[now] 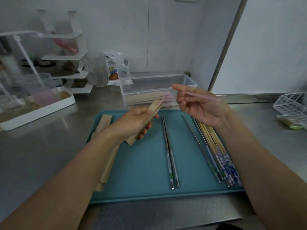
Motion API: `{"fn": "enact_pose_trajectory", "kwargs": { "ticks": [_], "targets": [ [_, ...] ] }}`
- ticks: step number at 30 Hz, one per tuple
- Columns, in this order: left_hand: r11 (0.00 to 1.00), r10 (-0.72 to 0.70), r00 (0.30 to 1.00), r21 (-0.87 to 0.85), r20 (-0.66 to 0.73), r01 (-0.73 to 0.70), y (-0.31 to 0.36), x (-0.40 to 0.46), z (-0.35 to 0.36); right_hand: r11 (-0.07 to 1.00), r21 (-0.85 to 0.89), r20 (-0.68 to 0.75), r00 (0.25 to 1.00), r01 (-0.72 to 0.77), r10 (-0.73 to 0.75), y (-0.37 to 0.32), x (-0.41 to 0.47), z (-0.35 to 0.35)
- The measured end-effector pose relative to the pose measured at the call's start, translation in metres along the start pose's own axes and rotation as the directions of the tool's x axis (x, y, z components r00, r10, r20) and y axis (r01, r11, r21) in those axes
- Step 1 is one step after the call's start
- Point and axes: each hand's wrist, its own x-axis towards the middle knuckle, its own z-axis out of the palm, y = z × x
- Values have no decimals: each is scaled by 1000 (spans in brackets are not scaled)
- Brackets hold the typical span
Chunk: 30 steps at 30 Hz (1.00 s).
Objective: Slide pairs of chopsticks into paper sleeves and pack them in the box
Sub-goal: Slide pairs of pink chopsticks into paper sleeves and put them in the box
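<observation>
A brown paper sleeve (pixel 150 116) with one pink chopstick (pixel 163 99) poking from its mouth is gripped in the left hand (pixel 135 122) above the teal tray's (pixel 141 171) far edge. The right hand (pixel 197 105) pinches a second pink chopstick (pixel 201 96) near the clear box (pixel 159 90) behind the tray. Metal chopsticks (pixel 169 151) lie mid-tray.

Two hands (pixel 136 122) are up, one blue tray (pixel 141 171) carries two paired steel chopsticks (pixel 170 156), a lone steel one (pixel 199 146) and an uncountable bundle (pixel 217 151), with one clear box (pixel 157 80), one held paper sleeve (pixel 152 112) and two pink chopsticks (pixel 202 96).
</observation>
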Motion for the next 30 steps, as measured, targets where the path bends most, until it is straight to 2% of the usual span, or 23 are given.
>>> {"fn": "enact_pose_trajectory", "kwargs": {
  "ticks": [2,7,10,17,25,30],
  "targets": [
    [1000,-3,1000,4,-4,3,0,0,2,995,67,-36,997,68,-66,2,3,-1],
    [999,31,998,27,47,-32,0,-2,2,952,-301,-190,974,59,-120,9,6,6],
    [995,60,992,68,109,-68,1,-4,3,916,-398,-226,962,54,-155,13,8,7],
    [986,85,979,128,187,-110,0,-6,3,905,-425,-270,957,-16,-110,13,9,1],
    [985,77,978,140,195,-106,0,-6,4,938,-347,-303,947,-7,-105,9,9,4],
    [981,78,972,156,223,-115,1,-7,4,907,-415,-285,957,-73,-53,13,11,1]
  ]
}}
